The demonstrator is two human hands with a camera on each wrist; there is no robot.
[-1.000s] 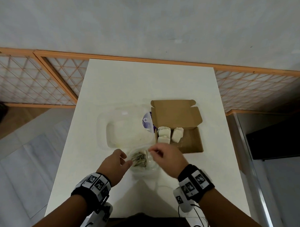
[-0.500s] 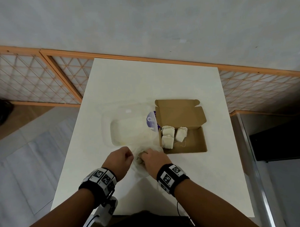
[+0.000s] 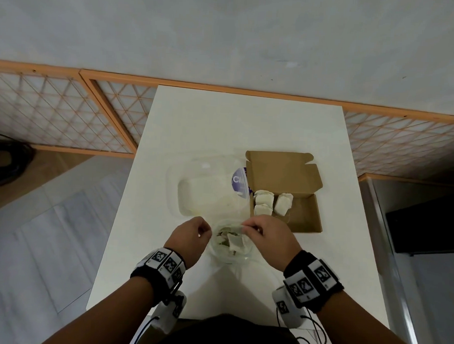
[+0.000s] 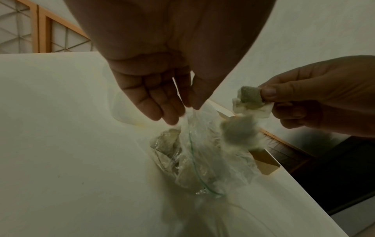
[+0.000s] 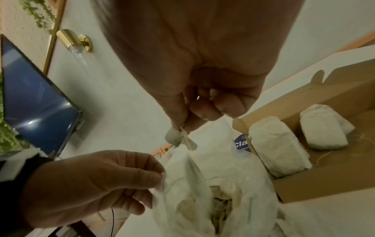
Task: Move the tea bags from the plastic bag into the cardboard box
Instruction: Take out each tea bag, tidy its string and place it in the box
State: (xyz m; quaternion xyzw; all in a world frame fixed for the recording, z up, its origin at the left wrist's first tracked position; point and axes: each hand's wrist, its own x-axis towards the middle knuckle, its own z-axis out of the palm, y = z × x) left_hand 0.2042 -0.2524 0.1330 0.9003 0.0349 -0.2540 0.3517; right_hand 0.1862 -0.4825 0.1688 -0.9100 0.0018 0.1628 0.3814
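Note:
A clear plastic bag (image 3: 231, 245) with several tea bags inside sits on the white table near its front edge. My left hand (image 3: 193, 235) pinches the bag's left rim (image 4: 187, 110) and holds it open. Above the bag's mouth, my right hand (image 3: 267, 235) pinches a tea bag (image 4: 250, 102) by its corner (image 5: 180, 136). The open brown cardboard box (image 3: 304, 215) lies just right of and behind the plastic bag, its lid folded back. Three white tea bags (image 3: 272, 204) lie in the box's left half.
A clear plastic container (image 3: 207, 189) with a purple label (image 3: 238, 182) lies left of the box. The white table (image 3: 243, 126) is bare behind them. An orange lattice screen (image 3: 68, 114) runs along the wall. A dark cabinet (image 3: 424, 225) stands to the right.
My right hand went down into the plastic bag and has come back up pinching a tea bag. My left hand has stayed on the bag's rim.

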